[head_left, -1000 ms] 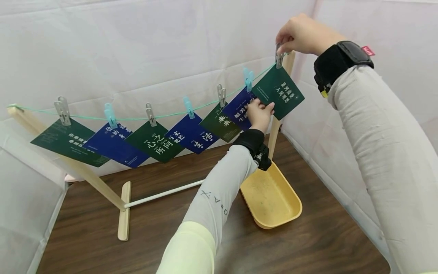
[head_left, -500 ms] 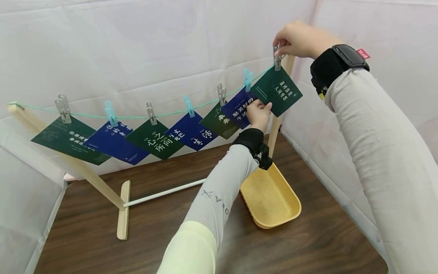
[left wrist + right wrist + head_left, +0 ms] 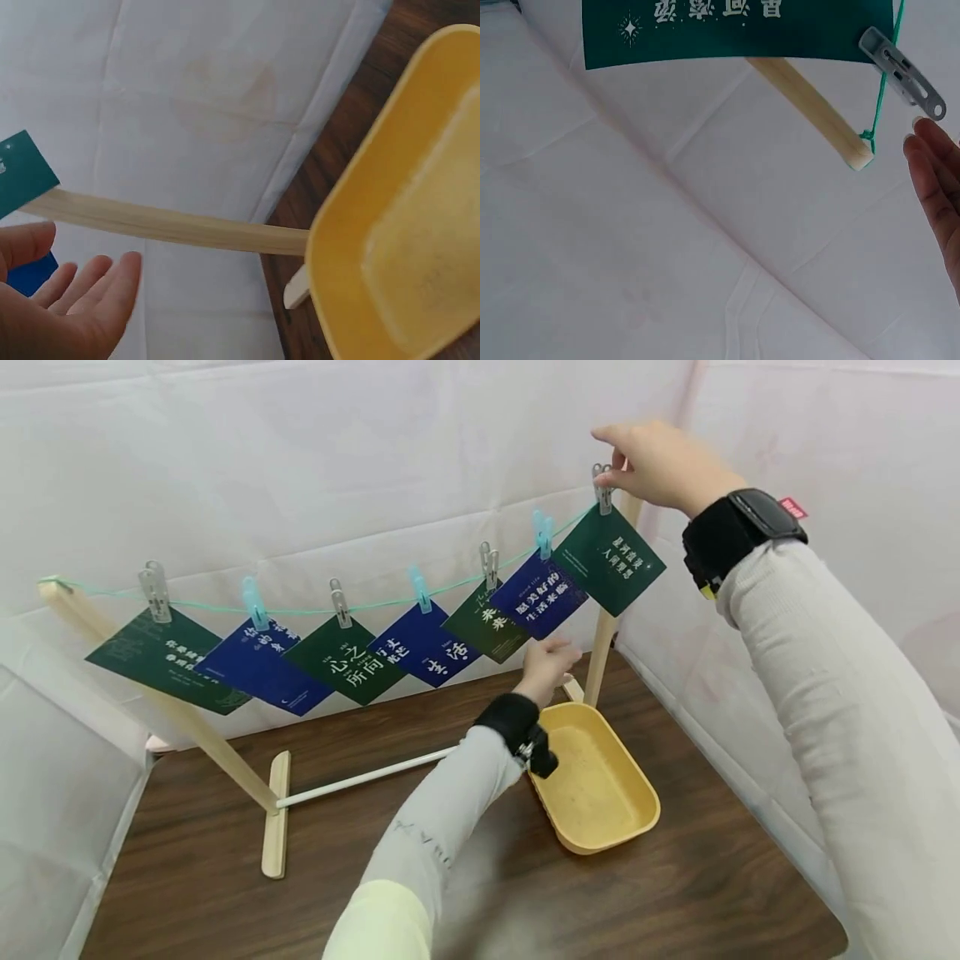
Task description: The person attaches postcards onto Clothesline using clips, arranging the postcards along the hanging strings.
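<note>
At the line's right end, a dark green card [image 3: 611, 560] with white writing hangs by one corner from a grey clothespin [image 3: 603, 497]. My right hand [image 3: 667, 464] is beside that clothespin, index finger lifted off it; the right wrist view has the fingertips [image 3: 922, 131] just apart from the clothespin's end [image 3: 934, 109]. Below the blue card [image 3: 536, 597], my left hand [image 3: 543, 668] holds nothing. In the left wrist view its fingers [image 3: 124, 289] are spread and relaxed, near the green card's corner [image 3: 30, 176].
Several green and blue cards hang along the green string [image 3: 386, 606] from grey and light blue clothespins. Wooden posts [image 3: 217, 743] on feet, joined by a white rod [image 3: 367, 777], bear the string. A yellow basin [image 3: 651, 822] stands on the brown table [image 3: 720, 860], lower right.
My left hand has let go of the green card's lower edge and moved down and left. My right fingers have loosened from the grey clothespin. The card stays hanging.
</note>
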A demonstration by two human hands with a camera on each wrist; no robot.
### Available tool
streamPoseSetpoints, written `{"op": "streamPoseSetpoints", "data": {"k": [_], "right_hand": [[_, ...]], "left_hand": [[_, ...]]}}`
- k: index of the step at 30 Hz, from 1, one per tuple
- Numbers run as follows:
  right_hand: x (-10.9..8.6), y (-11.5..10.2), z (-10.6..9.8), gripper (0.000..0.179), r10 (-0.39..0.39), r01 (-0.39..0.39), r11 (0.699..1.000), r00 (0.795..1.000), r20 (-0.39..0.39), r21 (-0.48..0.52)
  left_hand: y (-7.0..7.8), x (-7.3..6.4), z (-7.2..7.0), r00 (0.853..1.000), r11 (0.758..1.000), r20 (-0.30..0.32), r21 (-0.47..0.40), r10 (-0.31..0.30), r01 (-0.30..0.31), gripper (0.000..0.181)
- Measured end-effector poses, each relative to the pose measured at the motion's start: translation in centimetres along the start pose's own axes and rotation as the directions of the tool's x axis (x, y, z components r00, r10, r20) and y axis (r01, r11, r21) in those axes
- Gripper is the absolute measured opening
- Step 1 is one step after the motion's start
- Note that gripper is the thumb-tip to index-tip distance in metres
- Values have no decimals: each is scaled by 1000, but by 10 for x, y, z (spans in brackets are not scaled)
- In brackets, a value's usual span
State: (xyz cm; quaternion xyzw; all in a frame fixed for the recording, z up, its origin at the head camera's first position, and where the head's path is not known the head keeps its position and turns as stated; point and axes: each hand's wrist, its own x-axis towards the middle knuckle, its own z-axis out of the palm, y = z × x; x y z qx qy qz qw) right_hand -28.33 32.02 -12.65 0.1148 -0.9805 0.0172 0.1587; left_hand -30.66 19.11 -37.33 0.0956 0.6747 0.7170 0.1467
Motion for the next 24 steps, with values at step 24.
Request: {"op": "streamPoseSetpoints", "data": {"k": [24], "right_hand": [[-106,-13,160,41,20,93,958,923,-384,273]], "left_hand": [[-36,-140,-220,877,747,-140,596,459,-296,27]]}}
